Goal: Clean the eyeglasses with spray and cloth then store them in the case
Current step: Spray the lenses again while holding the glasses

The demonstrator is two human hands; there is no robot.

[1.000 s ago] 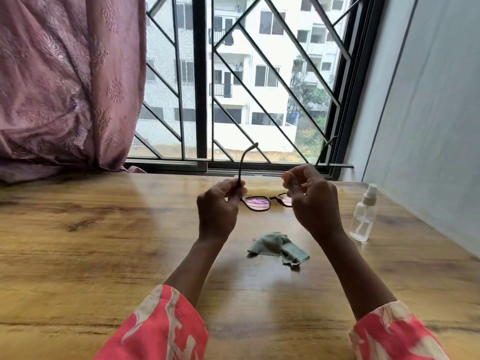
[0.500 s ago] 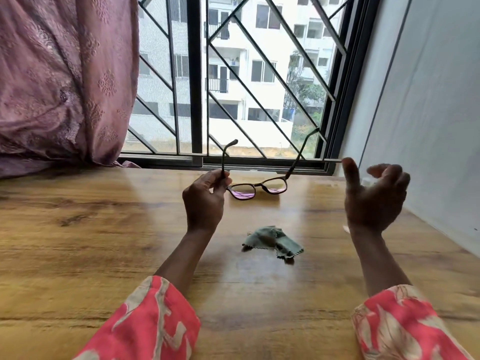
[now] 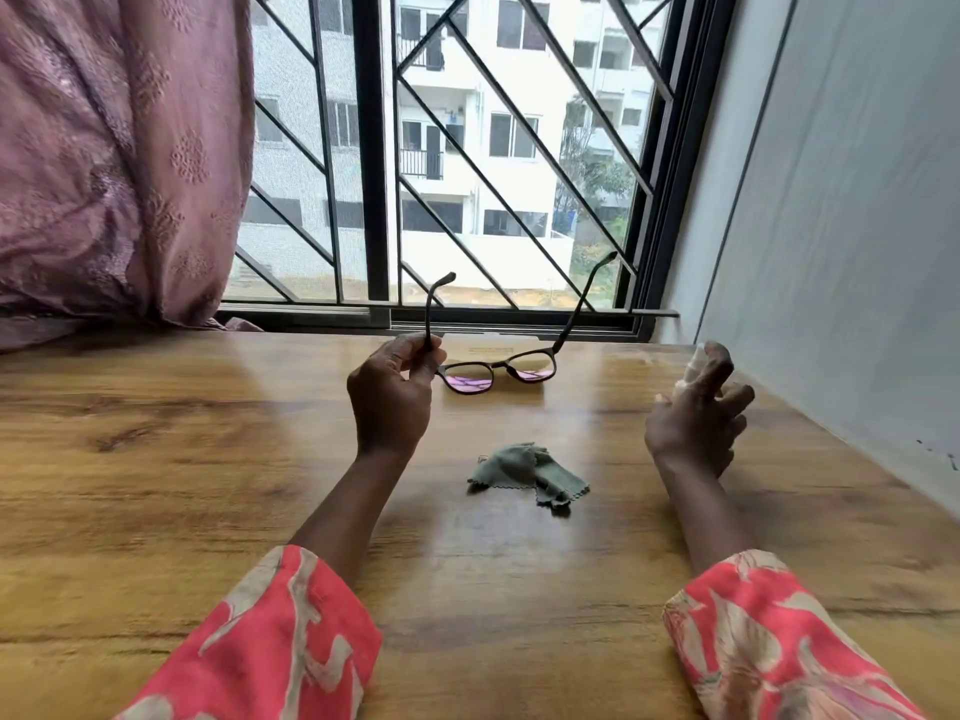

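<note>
Dark-framed eyeglasses with pink-tinted lenses hang just above the wooden table, temples unfolded and pointing up toward the window. My left hand pinches the left temple near its hinge. A crumpled green cloth lies on the table between my forearms. My right hand is at the right, fingers apart and curled beside a small clear spray bottle that it mostly hides. The hand is blurred, and I cannot tell whether it touches the bottle. No case is in view.
A barred window runs along the table's far edge, with a pink curtain bunched at the left. A grey wall bounds the table on the right, close behind the bottle.
My right hand let go of the glasses, swung out to the right and has come in against the spray bottle. My left hand keeps the glasses, now lowered slightly.
</note>
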